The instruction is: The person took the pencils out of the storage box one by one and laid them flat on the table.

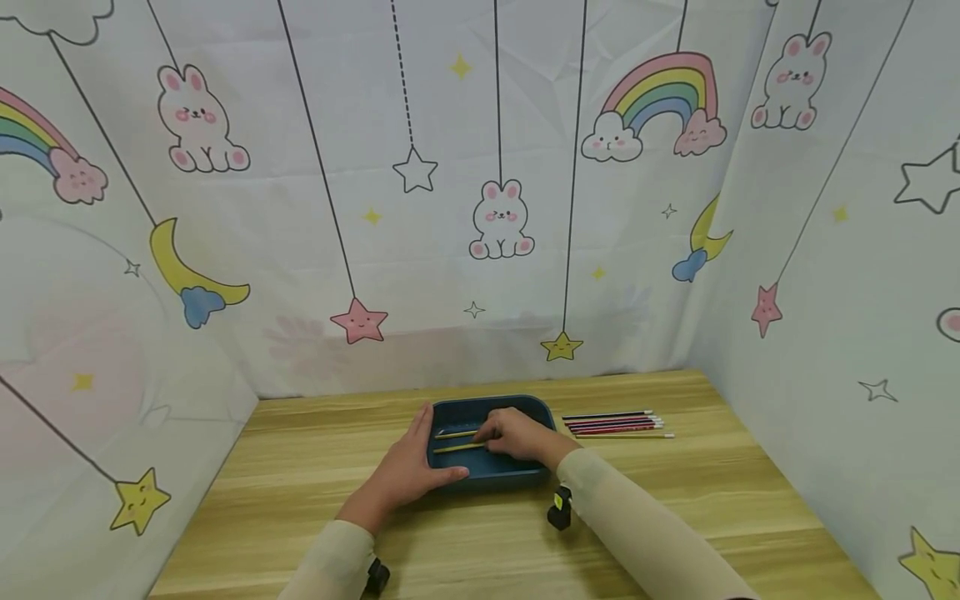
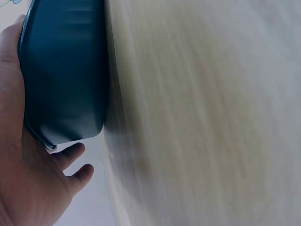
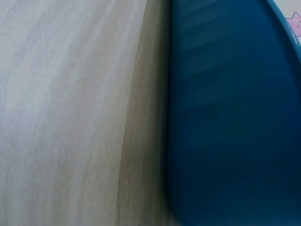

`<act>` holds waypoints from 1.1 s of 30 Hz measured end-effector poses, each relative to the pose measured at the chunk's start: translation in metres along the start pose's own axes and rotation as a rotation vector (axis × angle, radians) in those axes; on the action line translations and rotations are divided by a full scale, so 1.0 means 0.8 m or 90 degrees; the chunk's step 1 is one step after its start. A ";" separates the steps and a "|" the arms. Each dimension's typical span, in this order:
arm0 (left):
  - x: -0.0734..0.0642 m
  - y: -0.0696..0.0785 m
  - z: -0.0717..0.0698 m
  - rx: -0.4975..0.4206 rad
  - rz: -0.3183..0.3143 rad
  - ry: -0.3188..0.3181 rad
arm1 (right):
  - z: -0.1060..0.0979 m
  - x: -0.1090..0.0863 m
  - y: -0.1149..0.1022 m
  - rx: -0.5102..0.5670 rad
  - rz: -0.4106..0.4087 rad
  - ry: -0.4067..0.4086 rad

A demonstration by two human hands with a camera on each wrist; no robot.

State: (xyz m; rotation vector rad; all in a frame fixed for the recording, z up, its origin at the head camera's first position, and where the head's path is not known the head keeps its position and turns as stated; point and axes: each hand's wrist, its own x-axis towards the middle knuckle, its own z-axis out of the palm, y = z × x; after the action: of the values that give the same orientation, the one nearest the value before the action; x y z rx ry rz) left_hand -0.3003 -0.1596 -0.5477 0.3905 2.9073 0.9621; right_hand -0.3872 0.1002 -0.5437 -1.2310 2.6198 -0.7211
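A dark blue tray sits on the table. My left hand rests against its near left corner, thumb along the front rim and fingers straight along the left end. The left wrist view shows this hand beside the tray's wall. Over the tray, my right hand reaches inside and pinches a yellow pencil by its right part. Another yellowish pencil lies just behind it, its right end hidden by the fingers. In the right wrist view only the tray's outer wall shows, not the hand.
Right of the tray, several dark and red pencils lie side by side, with a yellow pencil in front. The wood-patterned table is bordered by white printed curtains at the back and sides.
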 end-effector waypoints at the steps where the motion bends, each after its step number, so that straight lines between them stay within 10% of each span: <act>1: 0.000 0.000 0.000 -0.001 -0.001 0.000 | -0.001 0.000 -0.001 0.003 -0.003 0.003; 33: 0.000 0.000 0.001 0.009 0.000 0.012 | -0.092 -0.072 -0.004 0.151 -0.033 0.034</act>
State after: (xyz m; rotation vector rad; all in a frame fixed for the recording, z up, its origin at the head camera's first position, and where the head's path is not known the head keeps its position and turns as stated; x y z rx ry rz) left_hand -0.3001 -0.1588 -0.5485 0.3842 2.9323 0.9516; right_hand -0.3726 0.1685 -0.4819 -1.2277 2.4613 -1.0533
